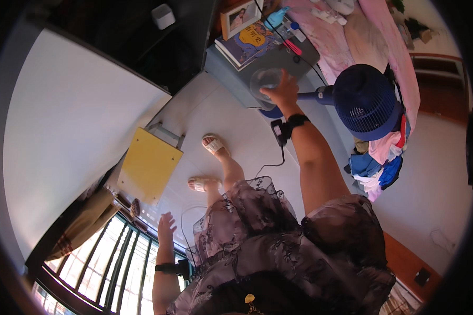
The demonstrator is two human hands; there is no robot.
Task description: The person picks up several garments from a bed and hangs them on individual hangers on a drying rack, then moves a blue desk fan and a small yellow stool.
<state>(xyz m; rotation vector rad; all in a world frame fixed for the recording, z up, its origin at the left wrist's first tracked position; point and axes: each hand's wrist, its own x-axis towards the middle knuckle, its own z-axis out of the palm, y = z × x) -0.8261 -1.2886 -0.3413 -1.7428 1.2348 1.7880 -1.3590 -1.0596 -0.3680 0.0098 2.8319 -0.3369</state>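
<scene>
My right hand (282,89) is at the near corner of a grey bedside table (256,80). Thumb and fingers are around the side of a clear round plastic container (266,80); whether it rests on the tabletop is hard to tell. A thick hardcover book (246,42) lies just beyond it, bearing writing. A dark blue electric fan (364,104) stands right of my right hand, its pole passing close behind the wrist. Down at the left, my left hand (166,224) hangs by the barred window, holding nothing, fingers slightly apart.
A framed photo (242,16), a light blue bottle (276,17) and a pink item (292,46) crowd the table. A yellow-topped stool (149,163) stands against the white wall panel. Clothes (378,165) are piled below the pink bed cover (404,71). Wrist-device cables (270,165) trail near the skirt.
</scene>
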